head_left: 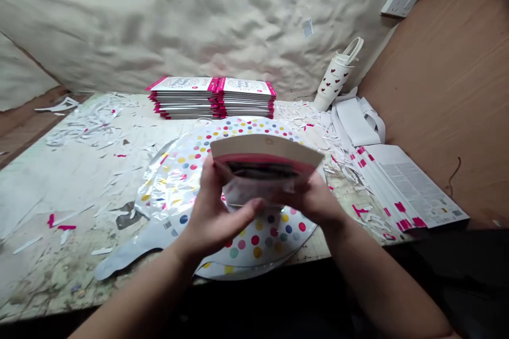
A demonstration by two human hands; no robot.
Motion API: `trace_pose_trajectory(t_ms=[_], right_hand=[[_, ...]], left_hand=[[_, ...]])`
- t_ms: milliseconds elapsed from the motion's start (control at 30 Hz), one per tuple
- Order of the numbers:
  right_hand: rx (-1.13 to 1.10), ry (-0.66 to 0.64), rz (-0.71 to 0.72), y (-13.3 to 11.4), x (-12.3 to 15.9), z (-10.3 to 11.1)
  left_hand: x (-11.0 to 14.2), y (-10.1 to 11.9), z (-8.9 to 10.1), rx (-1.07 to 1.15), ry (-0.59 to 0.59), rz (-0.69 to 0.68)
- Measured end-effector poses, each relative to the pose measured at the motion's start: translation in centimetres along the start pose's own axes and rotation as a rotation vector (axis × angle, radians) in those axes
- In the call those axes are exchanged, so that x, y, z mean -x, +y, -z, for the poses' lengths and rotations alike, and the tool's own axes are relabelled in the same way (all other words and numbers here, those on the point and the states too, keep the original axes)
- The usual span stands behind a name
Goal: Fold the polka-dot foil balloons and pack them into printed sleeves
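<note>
Between my two hands is a card envelope [266, 145], its mouth gaping up towards me and its flap standing at the far side. Dark reddish contents show inside, blurred by motion. My left hand [214, 217] grips the envelope's left side, with the thumb lying along the near face. On its right side my right hand [312, 198] holds on, fingers partly hidden and smeared. Below both hands, flat foil balloons [258, 241] with many-coloured dots lie on the table, a pale tail [131, 254] reaching out to the left.
Two stacks of pink-and-white packets [183, 103] stand at the back. A white tumbler with hearts [334, 82] leans at the back right, near curled white strips [356, 119]. Flat printed card envelopes [413, 185] lie at the right. Paper scraps [91, 122] litter the worktop [24, 286].
</note>
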State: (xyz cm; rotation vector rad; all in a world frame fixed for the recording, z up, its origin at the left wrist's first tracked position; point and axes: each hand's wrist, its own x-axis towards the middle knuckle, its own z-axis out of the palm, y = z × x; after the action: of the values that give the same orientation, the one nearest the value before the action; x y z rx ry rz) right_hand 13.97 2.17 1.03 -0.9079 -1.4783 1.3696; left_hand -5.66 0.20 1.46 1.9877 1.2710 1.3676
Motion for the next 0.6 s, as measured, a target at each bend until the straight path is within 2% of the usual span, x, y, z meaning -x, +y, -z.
trace_pose_trajectory(t_ms=[33, 133, 233, 333, 467, 533, 600], right_hand=[[-0.007, -0.006, 0.013, 0.3, -0.1, -0.2], [0.010, 0.019, 0.060, 0.9, -0.2, -0.6], [0.007, 0.041, 0.043, 0.6, 0.0, -0.3], [-0.074, 0.040, 0.002, -0.1, 0.1, 0.0], [-0.142, 0.043, -0.057, -0.2, -1.1, 0.6], [-0.084, 0.021, -0.168, 0.7, -2.3, 1.2], [0.131, 0.060, -0.257, 1.9, -3.1, 1.8]], left_hand=[[0.2, -0.3, -0.3, 0.021, -0.039, 0.031], [0.6, -0.7, -0.7, 0.042, -0.041, 0.050], [0.7, -0.4, -0.3, 0.200, -0.047, 0.131], [0.5, 0.2, 0.3, 0.427, -0.065, 0.305], [0.0, 0.0, 0.7, 0.610, -0.166, 0.528], [0.2, -0.9, 0.3, 0.670, -0.247, 0.621], [1.0, -2.0, -0.5, 0.675, -0.323, 0.744]])
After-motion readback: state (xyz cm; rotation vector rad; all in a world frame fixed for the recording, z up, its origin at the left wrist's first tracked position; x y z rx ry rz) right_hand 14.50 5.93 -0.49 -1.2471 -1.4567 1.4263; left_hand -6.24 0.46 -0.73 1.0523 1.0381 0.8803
